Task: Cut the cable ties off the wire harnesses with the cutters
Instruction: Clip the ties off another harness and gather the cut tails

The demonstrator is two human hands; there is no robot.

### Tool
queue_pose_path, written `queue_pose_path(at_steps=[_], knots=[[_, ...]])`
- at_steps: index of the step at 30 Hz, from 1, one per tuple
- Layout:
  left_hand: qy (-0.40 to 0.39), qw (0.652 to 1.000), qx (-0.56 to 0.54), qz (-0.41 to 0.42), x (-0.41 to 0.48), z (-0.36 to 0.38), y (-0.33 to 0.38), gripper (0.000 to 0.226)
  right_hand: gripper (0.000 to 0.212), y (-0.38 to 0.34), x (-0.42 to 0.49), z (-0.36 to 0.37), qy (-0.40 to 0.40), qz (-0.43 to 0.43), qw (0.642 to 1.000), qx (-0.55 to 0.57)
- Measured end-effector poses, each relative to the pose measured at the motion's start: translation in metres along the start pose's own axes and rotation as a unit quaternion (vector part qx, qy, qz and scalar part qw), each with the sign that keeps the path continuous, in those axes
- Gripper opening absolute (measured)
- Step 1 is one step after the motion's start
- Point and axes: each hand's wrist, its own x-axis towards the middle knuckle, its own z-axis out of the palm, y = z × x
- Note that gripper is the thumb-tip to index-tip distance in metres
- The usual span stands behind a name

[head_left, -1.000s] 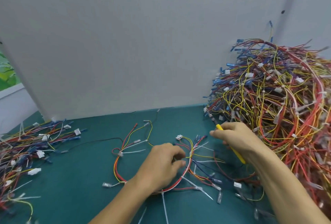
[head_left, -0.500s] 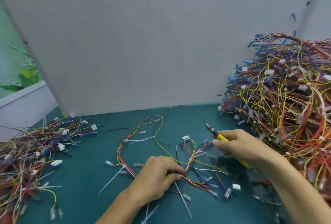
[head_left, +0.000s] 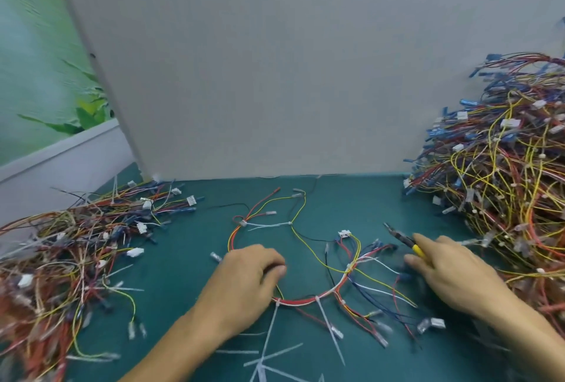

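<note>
Gripping the cutters (head_left: pixel 404 240), the right hand (head_left: pixel 455 274) sits beside the wire harness (head_left: pixel 305 300) the left hand (head_left: pixel 244 280) pinches

We take this for a workshop bench given over to wiring work. A teal work mat (head_left: pixel 189 259) covers the surface, closed off behind by a plain grey partition (head_left: pixel 275 76). A tall heap of wire harnesses (head_left: pixel 504 183) fills the right edge and a lower pile (head_left: pixel 61 259) the left (red, yellow and blue wires, white connectors). One harness (head_left: pixel 305 300) lies spread mid-frame, loose cable ties (head_left: pixel 275 354) litter the bottom centre, and yellow-handled cutters (head_left: pixel 403 239) show at centre right.
</note>
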Motion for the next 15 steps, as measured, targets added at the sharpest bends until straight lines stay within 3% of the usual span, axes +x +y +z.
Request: queue_pose_path(at_steps=[3, 6, 9, 15], knots=[[-0.039, 0.986, 0.156, -0.037, -0.033, 0.001, -0.001, 0.036, 0.031, 0.014, -0.002, 0.000, 0.016, 0.015, 1.000, -0.002], [-0.081, 0.980, 0.181, -0.018, -0.063, 0.006, 0.017, 0.057, 0.034, 0.018, -0.003, 0.002, 0.024, 0.008, 1.000, -0.006], [-0.046, 0.982, 0.177, 0.041, -0.090, 0.016, 0.031, 0.073, 0.035, 0.017, -0.003, 0.004, 0.032, 0.000, 0.999, -0.016], [-0.078, 0.979, 0.172, 0.079, -0.104, 0.003, 0.061, 0.068, 0.044, 0.013, -0.004, 0.004, 0.014, -0.011, 1.000, -0.020]])
